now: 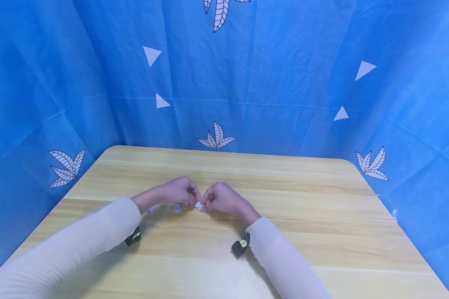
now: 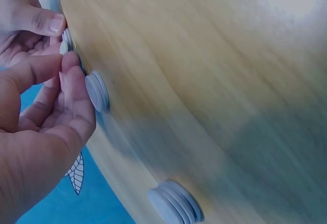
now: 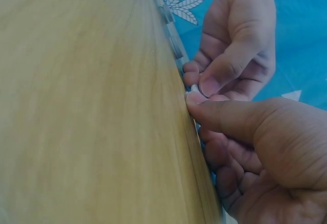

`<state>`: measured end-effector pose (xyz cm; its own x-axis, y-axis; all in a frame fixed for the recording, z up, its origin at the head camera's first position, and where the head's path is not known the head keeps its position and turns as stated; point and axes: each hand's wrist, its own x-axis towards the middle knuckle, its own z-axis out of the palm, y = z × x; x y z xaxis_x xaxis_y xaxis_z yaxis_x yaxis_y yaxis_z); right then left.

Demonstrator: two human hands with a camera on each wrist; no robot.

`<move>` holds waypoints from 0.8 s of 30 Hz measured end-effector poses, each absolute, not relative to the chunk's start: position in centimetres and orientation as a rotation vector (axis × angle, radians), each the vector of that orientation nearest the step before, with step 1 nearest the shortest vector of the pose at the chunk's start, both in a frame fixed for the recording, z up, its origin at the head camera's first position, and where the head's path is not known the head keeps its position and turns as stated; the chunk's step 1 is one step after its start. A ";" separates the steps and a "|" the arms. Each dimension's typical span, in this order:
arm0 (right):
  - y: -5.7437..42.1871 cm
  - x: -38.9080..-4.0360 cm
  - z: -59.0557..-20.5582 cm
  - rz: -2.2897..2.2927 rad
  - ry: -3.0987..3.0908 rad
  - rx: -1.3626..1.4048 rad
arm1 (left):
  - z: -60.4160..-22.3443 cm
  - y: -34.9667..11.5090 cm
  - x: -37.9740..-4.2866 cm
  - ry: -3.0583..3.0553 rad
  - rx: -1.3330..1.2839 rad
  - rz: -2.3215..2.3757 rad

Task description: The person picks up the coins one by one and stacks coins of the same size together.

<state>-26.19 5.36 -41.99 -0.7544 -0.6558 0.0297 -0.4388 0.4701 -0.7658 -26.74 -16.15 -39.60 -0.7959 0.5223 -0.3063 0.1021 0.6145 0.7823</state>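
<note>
Small round white discs are between my two hands, which meet fingertip to fingertip low over the table. My left hand (image 1: 181, 192) pinches a white disc (image 2: 64, 47) between thumb and fingers. Facing it, my right hand (image 1: 223, 198) holds thin white discs (image 2: 67, 35) with thumb and fingertips, seen partly edge-on. Fingers hide much of these discs. Nearest the left hand stands a short stack of discs (image 2: 97, 92). Another stack (image 2: 174, 203) of several discs lies closer to the left wrist, partly hidden by that wrist in the head view.
The wooden table (image 1: 303, 232) spreads out around both hands, with rounded far corners. A blue curtain (image 1: 277, 62) with leaf and triangle prints hangs behind and at both sides. Dark wrist cameras (image 1: 240, 248) sit under both sleeves, near the tabletop.
</note>
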 end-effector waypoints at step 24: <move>5.2 -26.1 -41.7 -1.127 2.486 -0.917 | -39.1 -16.4 -26.5 2.371 0.496 1.078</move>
